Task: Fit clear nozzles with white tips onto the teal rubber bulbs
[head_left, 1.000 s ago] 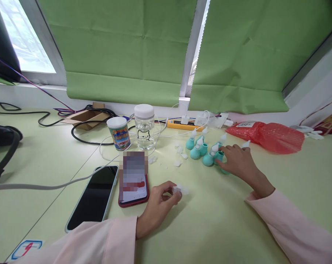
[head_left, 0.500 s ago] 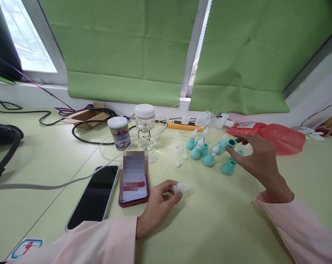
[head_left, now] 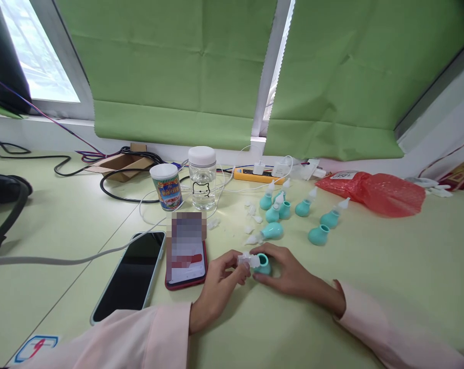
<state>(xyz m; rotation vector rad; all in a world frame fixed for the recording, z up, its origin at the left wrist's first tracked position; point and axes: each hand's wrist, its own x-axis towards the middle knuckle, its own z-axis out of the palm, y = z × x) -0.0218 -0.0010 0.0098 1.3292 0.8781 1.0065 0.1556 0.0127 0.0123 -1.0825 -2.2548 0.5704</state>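
Note:
My left hand [head_left: 218, 287] pinches a small clear plastic tip [head_left: 246, 260] at the table's front centre. My right hand [head_left: 289, 272] grips a teal rubber bulb [head_left: 263, 263], its mouth turned toward the clear tip, the two parts touching. Further back stand several more teal bulbs with white tips [head_left: 274, 211]. One assembled bulb [head_left: 269, 231] lies on its side just behind my hands. A bare teal bulb [head_left: 318, 235] stands to the right. Loose clear tips [head_left: 251, 210] are scattered near them.
Two phones [head_left: 132, 274] [head_left: 187, 256] lie left of my hands, one on a white cable. Behind them stand a printed cup [head_left: 166, 186] and a clear jar [head_left: 202, 177]. A red plastic bag [head_left: 374, 190] lies back right, a yellow power strip [head_left: 255, 176] and cables by the window.
My right hand lifted a teal bulb out of the group and brought it down to the clear tip in my left hand. One assembled bulb now lies tipped over.

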